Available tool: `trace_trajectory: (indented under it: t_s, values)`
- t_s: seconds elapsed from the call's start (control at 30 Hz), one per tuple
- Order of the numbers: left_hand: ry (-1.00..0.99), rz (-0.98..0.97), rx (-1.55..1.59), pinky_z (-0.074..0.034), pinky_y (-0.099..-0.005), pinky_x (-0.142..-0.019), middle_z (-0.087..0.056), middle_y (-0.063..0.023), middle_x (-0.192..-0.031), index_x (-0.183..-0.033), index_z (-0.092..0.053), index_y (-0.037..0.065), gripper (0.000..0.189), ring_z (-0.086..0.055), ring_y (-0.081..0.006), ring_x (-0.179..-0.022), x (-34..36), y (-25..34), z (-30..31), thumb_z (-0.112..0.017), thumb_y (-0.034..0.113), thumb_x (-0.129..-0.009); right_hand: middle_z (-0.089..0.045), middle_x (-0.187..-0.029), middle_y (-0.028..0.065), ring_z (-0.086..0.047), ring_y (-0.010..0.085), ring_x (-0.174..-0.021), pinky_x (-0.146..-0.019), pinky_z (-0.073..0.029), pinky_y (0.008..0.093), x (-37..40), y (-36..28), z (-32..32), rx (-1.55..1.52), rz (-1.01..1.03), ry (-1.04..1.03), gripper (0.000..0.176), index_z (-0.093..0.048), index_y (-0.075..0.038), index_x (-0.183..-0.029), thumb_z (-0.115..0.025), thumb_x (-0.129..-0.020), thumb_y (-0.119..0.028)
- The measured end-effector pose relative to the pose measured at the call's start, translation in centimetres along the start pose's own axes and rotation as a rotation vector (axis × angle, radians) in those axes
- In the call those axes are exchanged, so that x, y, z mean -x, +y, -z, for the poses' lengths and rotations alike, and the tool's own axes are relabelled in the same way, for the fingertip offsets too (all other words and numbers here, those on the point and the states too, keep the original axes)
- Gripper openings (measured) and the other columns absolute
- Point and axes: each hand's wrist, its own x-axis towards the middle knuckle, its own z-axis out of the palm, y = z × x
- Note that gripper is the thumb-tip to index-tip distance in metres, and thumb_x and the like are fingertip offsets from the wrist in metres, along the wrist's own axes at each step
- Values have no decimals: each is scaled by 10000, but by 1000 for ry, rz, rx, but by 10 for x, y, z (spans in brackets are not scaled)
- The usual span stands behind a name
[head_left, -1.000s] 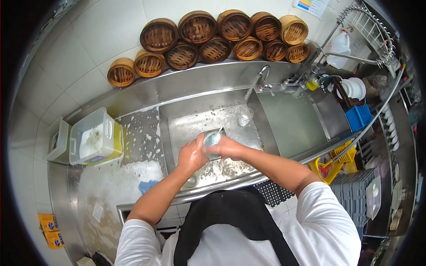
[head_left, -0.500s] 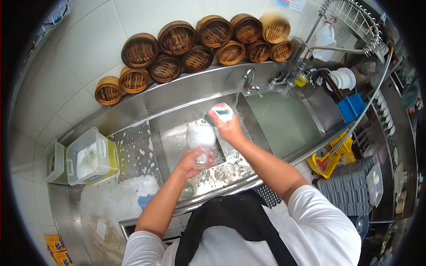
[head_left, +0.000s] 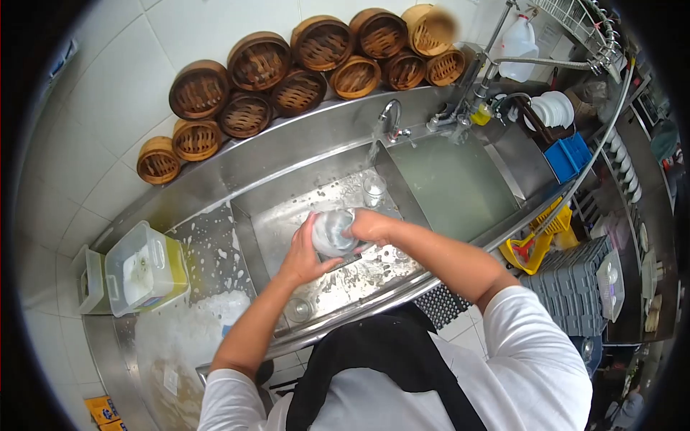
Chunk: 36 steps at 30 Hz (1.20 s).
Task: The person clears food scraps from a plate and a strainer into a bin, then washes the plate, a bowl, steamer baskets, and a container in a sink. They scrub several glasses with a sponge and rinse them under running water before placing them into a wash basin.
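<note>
Over the middle sink basin (head_left: 266,215), my left hand (head_left: 302,255) is wrapped round a foamy stemmed glass (head_left: 332,233), now tilted on its side. My right hand (head_left: 370,227) is at the glass's mouth, its fingers partly hidden inside. A teal tint shows through the glass, where the green scouring sponge is pressed in. Another clear glass (head_left: 374,188) stands in the basin near the running tap (head_left: 392,122). Close to the basin's front left edge is a further clear glass (head_left: 298,309).
Bamboo steamer baskets (head_left: 259,61) line the ledge behind. A plastic tub (head_left: 151,266) of suds stands at the left. Cloudy water fills the right basin (head_left: 460,187). White plates (head_left: 553,111) and a blue basket (head_left: 568,156) are at the far right, above grey crates (head_left: 568,294).
My right hand has moved down and left, bringing the sponge into the glass. The glass has tipped from upright, with my left hand shifting from its stem to its bowl.
</note>
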Motion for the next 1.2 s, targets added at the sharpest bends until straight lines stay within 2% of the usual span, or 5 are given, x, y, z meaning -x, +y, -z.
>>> trace_trajectory:
  t_s: [0.1, 0.27, 0.57, 0.93, 1.2]
  values:
    - [-746, 410, 558, -484, -407, -1052, -684, -165, -1255, -1370, -586, 57, 764, -644, -342, -1194, -31, -18, -13, -883, 246, -693, -729, -982, 156, -704, 232, -686, -463, -558, 323, 7, 4, 10, 180, 133, 163, 412, -643, -2, -1267, -706, -946, -252]
    - [-190, 440, 123, -473, -474, -995, -675, -189, -1085, -1128, -698, 62, 326, -583, -398, -1122, -14, -3, -107, -731, 167, -821, -692, -1000, 187, -684, 244, -694, -441, -522, 357, -16, 77, -1, -1108, -402, 90, 411, -548, -19, -1249, -692, -943, -253]
    - [-1173, 963, -3, -414, -549, -1117, -523, -243, -1454, -1428, -528, 34, 577, -458, -437, -1386, 91, -1, -184, -614, 198, -882, -664, -1022, 98, -676, 221, -803, -496, -541, 342, -82, 228, 127, -282, -563, 203, 212, -615, -117, -1139, -605, -929, -149]
    - [-1185, 1352, -415, -506, -536, -1044, -319, -214, -1550, -1551, -331, 179, 940, -427, -484, -1360, 192, -43, -70, -849, 312, -778, -622, -1040, 93, -641, 242, -831, -611, -551, 378, -88, 241, 109, -949, -581, 647, 328, -567, -186, -1205, -700, -949, -342]
    - [-742, 1100, 308, -453, -471, -1104, -482, -227, -1427, -1482, -423, 164, 1013, -504, -428, -1330, 160, -76, -26, -906, 216, -594, -634, -1187, 57, -633, 206, -1019, -880, -536, 371, -125, 201, -22, 120, 262, 119, 317, -597, -147, -1247, -710, -956, -196]
